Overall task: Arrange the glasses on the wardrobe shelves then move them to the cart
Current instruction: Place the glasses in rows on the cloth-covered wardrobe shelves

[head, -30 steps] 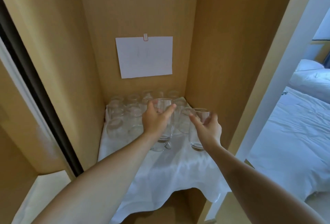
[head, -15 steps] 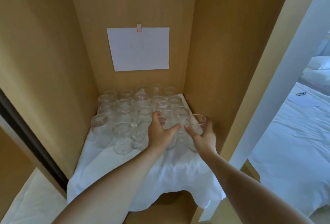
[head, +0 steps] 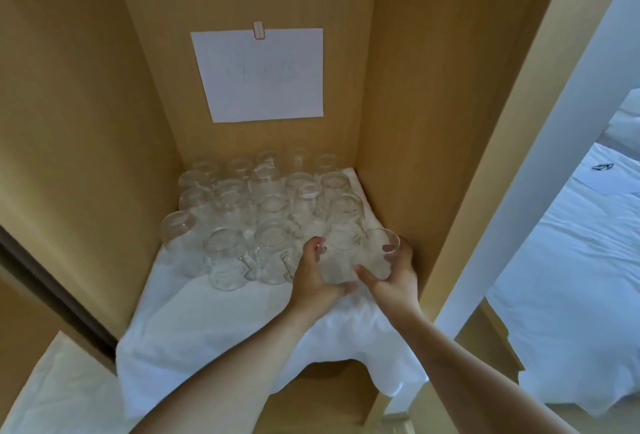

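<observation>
Glasses upright, one gripped in each of our hands.
Left hand (head: 313, 278) grips its glass (head: 337, 260); right hand (head: 394, 278) grips the tumbler (head: 379, 253) nearest the wardrobe's right wall (head: 415, 122).

Glasses (head: 263, 212) stand in rows on a cloth (head: 214, 323) on the wardrobe shelf, filling its back. Paper sheet (head: 259, 77) on rear wall above them. Bed (head: 581, 260) lies right, outside the wardrobe. Cloth overhangs shelf's front edge.
</observation>
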Demonstrator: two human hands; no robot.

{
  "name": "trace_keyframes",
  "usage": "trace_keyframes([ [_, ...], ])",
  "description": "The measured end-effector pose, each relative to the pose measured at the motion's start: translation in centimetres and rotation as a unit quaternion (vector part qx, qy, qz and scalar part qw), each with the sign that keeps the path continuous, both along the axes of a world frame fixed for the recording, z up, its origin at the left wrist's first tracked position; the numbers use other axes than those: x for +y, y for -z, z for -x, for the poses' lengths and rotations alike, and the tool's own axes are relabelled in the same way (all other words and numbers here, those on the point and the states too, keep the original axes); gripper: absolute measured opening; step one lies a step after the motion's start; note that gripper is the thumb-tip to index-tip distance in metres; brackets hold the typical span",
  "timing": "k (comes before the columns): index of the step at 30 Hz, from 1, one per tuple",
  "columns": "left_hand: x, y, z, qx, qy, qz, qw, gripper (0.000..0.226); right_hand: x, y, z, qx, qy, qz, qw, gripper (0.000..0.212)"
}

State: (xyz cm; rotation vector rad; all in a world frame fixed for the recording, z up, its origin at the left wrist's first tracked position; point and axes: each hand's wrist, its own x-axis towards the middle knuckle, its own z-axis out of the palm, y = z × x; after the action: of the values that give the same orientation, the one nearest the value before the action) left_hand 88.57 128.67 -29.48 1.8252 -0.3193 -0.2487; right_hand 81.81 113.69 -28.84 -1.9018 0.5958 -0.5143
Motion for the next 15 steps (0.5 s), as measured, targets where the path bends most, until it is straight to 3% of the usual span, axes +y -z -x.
trace_keyframes([
  [5, -0.1, 1.4, -0.3, 0.007, 0.001, -0.045, 0.999, 0.101, -0.2, 0.3, 0.3, 0.023, -0.019, 0.001, 1.0, 0.096],
  [15, -0.8, -2.6, -0.5, -0.024, -0.072, -0.095, 0.993, 0.099, -0.9, 0.8, -0.1, 0.028, -0.001, -0.04, 0.999, 0.092],
])
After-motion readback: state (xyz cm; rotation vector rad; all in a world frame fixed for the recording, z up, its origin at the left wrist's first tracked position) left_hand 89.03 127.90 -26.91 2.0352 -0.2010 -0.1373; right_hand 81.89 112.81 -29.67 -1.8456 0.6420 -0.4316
